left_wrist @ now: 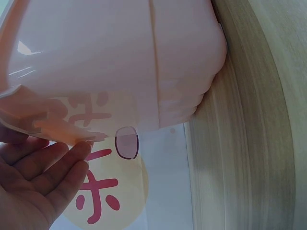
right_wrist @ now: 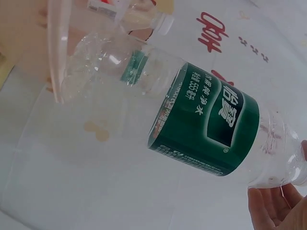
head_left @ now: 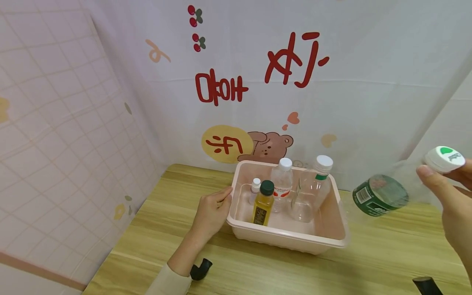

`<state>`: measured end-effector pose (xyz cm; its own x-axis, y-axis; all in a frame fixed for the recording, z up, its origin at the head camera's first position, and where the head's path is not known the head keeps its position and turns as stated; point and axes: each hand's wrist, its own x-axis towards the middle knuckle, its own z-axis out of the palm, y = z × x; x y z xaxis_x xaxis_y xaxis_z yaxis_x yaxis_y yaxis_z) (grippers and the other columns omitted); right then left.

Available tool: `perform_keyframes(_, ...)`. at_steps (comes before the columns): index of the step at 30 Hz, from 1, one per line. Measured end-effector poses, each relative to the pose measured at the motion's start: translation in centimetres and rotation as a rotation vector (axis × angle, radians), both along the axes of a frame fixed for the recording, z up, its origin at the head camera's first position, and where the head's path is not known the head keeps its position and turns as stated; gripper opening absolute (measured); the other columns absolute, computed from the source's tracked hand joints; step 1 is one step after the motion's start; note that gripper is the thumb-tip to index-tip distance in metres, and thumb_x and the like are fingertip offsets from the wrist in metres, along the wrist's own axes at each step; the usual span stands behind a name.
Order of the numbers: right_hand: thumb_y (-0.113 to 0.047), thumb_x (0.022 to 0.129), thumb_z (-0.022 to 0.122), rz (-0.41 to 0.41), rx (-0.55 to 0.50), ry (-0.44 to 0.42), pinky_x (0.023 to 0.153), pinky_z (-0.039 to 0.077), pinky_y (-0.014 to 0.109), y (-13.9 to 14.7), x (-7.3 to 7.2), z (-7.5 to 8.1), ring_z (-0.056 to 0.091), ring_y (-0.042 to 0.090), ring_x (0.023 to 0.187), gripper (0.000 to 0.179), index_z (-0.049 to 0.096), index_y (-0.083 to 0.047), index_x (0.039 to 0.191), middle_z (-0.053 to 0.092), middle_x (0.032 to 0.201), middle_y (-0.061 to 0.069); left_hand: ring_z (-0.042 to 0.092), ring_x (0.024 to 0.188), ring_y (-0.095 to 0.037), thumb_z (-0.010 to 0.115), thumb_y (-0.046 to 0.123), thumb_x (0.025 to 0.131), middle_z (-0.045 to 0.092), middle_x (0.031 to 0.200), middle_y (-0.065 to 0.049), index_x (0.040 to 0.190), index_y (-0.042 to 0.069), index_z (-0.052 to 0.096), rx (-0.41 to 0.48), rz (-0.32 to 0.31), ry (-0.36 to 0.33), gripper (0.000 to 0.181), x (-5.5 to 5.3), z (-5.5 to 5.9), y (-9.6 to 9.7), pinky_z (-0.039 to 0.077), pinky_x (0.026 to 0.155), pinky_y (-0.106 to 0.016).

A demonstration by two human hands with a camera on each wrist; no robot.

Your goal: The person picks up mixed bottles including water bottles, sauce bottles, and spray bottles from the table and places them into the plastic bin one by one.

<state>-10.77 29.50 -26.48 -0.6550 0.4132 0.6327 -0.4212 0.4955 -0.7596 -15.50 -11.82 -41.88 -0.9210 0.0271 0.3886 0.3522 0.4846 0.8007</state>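
Observation:
A pale pink plastic tub (head_left: 287,234) sits on the table, and my left hand (head_left: 212,211) grips its left rim. In the left wrist view the fingers (left_wrist: 57,179) lie under the rim. My right hand (head_left: 451,205) holds a clear plastic water bottle (head_left: 381,196) by its neck, just below the white cap. This bottle tilts to the right of the tub, its base toward the tub; the right wrist view shows its green label (right_wrist: 211,120). Inside the tub stand a small white-capped bottle (head_left: 255,191), a yellow bottle with a dark green cap (head_left: 262,205) and two clear bottles.
Of the clear bottles in the tub, one has a red-and-white label (head_left: 282,191) and the taller one a green band (head_left: 321,177). The wood-grain table (head_left: 147,237) ends at a printed cloth wall (head_left: 166,123). Black curved pieces (head_left: 201,269) show near both forearms.

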Motion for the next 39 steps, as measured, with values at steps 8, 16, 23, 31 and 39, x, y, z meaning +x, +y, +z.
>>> perform_keyframes(8,0.028,0.082,0.067,0.394,-0.335,0.148,0.085,0.056,0.013,-2.3,-0.1,0.2,0.074,0.012,0.089,0.037,0.069,0.015,0.117,0.074,0.106,0.011,0.066,0.122,-0.028,0.064,0.011,0.101,0.070,0.129,-0.014,0.128,-0.001,0.073,0.003,-0.002,0.004,0.030,0.0,0.0,0.0,0.054,0.102,-0.044)
perform_keyframes(16,0.023,0.080,0.074,0.297,-0.197,0.032,0.081,0.057,0.014,-5.0,0.7,-0.1,0.075,0.011,0.077,0.032,0.070,0.018,0.112,0.077,0.103,0.007,0.066,0.123,-0.028,0.064,0.012,0.102,0.069,0.130,-0.014,0.128,-0.001,0.073,0.005,-0.004,0.006,0.031,0.0,-0.1,0.0,0.054,0.102,-0.045)
perform_keyframes(23,0.028,0.077,0.071,0.457,-0.240,0.112,0.077,0.060,0.018,-6.7,0.4,-1.9,0.076,0.011,0.074,0.036,0.066,0.025,0.113,0.079,0.100,0.007,0.066,0.122,-0.026,0.064,0.011,0.101,0.070,0.130,-0.015,0.128,-0.001,0.072,0.023,-0.011,0.011,0.030,-0.1,-0.2,0.0,0.055,0.101,-0.043)
perform_keyframes(31,0.022,0.078,0.077,0.382,-0.146,0.012,0.075,0.060,0.017,-7.8,0.0,-3.9,0.077,0.009,0.077,0.035,0.072,0.017,0.113,0.079,0.099,0.001,0.066,0.122,-0.026,0.064,0.010,0.101,0.071,0.129,-0.013,0.128,-0.001,0.073,0.024,-0.009,0.017,0.030,-0.1,-0.3,0.1,0.055,0.100,-0.043)
perform_keyframes(39,0.011,0.082,0.082,0.245,0.001,-0.175,0.071,0.060,0.016,-8.8,-0.4,-6.0,0.076,0.006,0.078,0.032,0.077,0.005,0.113,0.078,0.098,-0.008,0.067,0.122,-0.026,0.065,0.011,0.101,0.070,0.129,-0.013,0.128,-0.001,0.073,0.018,-0.004,0.018,0.030,-0.1,-0.3,0.1,0.055,0.101,-0.043)
